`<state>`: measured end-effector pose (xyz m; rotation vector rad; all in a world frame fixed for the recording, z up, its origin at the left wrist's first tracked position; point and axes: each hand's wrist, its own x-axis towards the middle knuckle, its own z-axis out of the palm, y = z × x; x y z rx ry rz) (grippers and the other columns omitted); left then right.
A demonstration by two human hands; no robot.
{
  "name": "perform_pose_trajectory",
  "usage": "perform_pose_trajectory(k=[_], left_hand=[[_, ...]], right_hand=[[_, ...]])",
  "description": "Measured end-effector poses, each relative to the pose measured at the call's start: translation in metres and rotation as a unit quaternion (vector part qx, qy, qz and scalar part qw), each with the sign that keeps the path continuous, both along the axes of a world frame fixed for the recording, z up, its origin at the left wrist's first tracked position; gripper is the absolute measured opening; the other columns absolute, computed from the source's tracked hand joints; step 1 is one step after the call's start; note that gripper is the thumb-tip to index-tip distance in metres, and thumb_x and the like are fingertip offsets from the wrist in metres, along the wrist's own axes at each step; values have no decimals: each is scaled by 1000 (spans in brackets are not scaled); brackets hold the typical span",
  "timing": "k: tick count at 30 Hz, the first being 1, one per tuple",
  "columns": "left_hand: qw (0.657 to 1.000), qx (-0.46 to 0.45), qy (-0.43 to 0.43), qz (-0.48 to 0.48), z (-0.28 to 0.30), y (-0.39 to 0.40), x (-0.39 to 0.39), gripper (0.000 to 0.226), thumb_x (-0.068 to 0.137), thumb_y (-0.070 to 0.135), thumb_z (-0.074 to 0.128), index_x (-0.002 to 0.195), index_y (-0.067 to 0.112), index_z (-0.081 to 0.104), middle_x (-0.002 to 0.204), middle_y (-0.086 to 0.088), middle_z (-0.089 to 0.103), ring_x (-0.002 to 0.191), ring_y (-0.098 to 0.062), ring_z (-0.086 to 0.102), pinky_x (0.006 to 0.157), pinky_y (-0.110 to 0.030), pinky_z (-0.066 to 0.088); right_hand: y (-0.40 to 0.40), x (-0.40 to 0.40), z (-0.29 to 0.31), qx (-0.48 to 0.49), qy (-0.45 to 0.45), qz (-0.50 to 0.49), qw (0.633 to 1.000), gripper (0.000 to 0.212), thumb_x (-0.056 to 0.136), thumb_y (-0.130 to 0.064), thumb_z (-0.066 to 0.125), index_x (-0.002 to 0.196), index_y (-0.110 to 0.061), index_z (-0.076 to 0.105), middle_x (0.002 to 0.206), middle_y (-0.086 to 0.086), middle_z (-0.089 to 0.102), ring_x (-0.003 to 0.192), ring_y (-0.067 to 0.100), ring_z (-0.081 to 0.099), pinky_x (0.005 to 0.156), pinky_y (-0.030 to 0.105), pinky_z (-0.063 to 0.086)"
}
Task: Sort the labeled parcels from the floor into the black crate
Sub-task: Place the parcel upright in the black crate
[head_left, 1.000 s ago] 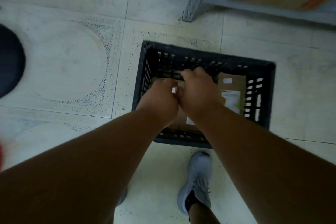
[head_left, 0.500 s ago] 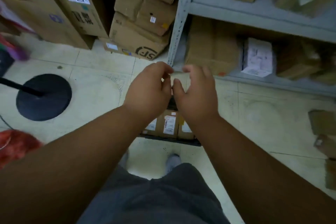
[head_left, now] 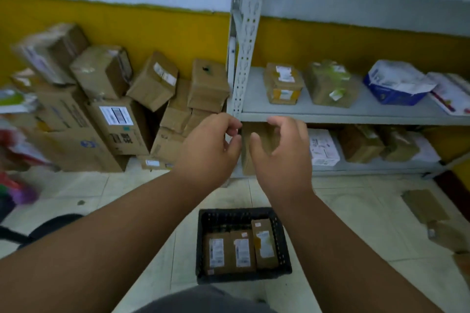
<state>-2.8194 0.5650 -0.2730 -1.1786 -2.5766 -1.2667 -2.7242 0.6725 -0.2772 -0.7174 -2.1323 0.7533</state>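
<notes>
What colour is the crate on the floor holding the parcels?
Black; the crate shows best in the head view, with three brown labeled parcels inside.

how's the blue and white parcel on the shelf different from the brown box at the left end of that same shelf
The blue and white parcel is a crumpled soft package, while the brown box is stiff taped cardboard. The parcel lies wide and low; the box stands more compact. Both sit on the grey shelf and carry white labels.

You see a dim, flat-lit room with a bluish cast and no hard shadows; the stacked boxes (head_left: 106,109) at left smear with motion blur; the shelf upright (head_left: 244,33) bows from wide-angle distortion; your forearms sit dark, soft-edged.
</notes>
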Motion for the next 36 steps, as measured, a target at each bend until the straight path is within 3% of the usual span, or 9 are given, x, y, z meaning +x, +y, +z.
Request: perform_pose_trajectory(k=[3, 8, 11, 14, 17, 20, 26, 31, 36], left_hand=[[999, 20, 6, -32, 26, -12, -7, 19, 94, 26, 57, 102, 42, 50, 91, 24, 54, 89, 5, 53, 58, -8, 39], [989, 69, -41, -123, 58, 13, 10, 18, 96, 24, 54, 109, 36, 58, 89, 16, 58, 75, 0, 56, 61, -21, 43], [978, 98, -32, -181, 73, 42, 41, 20, 94, 26, 53, 109, 38, 58, 85, 20, 56, 74, 4, 55, 57, -16, 37], [967, 104, -36, -228, 83, 73, 79, 20, 94, 27, 54, 108, 40, 57, 83, 19, 54, 74, 8, 54, 54, -10, 35], [957, 102, -34, -270, 92, 106, 121, 20, 95, 29, 54, 105, 46, 53, 82, 19, 51, 75, 8, 53, 54, -14, 32], [944, 112, -52, -306, 101, 144, 170, 18, 94, 34, 52, 108, 45, 54, 88, 18, 54, 77, 5, 55, 56, -21, 41], [914, 112, -72, -384, 112, 230, 288, 22, 92, 34, 52, 113, 41, 55, 105, 19, 57, 89, 9, 54, 66, -21, 44], [897, 115, -96, -416, 97, 285, 365, 22, 94, 30, 55, 113, 42, 55, 107, 20, 57, 94, 12, 52, 69, -19, 44], [894, 84, -99, -430, 73, 337, 407, 21, 90, 35, 51, 110, 44, 51, 97, 17, 58, 84, 12, 56, 58, -19, 43]], right_hand=[[-14, 0, 25, 0, 29, -31, 999, 38, 86, -35, 69, 120, -24, 57, 119, -7, 51, 113, 12, 53, 92, 43, 51], [-12, 35, 65, -7, 41, -97, 994, 47, 82, -45, 66, 125, -32, 50, 121, -16, 42, 118, 9, 49, 97, 42, 50], [1, 73, 81, 0, 50, -149, 988, 48, 81, -49, 62, 124, -35, 46, 117, -20, 38, 117, 8, 49, 99, 45, 49], [22, 115, 94, 11, 55, -196, 979, 46, 83, -46, 67, 123, -35, 48, 119, -15, 45, 115, 5, 50, 98, 33, 48], [48, 159, 107, 15, 53, -233, 971, 47, 84, -42, 71, 125, -33, 50, 122, -13, 47, 115, 0, 46, 95, 22, 43], [75, 211, 119, 32, 44, -264, 963, 47, 84, -38, 72, 126, -27, 53, 123, -10, 48, 115, 0, 46, 94, 18, 39], [131, 337, 132, 58, 17, -345, 936, 47, 84, -37, 74, 125, -28, 53, 119, -11, 51, 114, 2, 47, 97, 24, 44], [172, 420, 124, 44, 13, -380, 924, 47, 86, -39, 71, 127, -31, 50, 121, -14, 49, 116, 0, 45, 99, 27, 45], [225, 464, 102, 14, 20, -384, 923, 45, 85, -44, 67, 118, -46, 38, 117, -20, 46, 115, -3, 45, 97, 31, 48]])
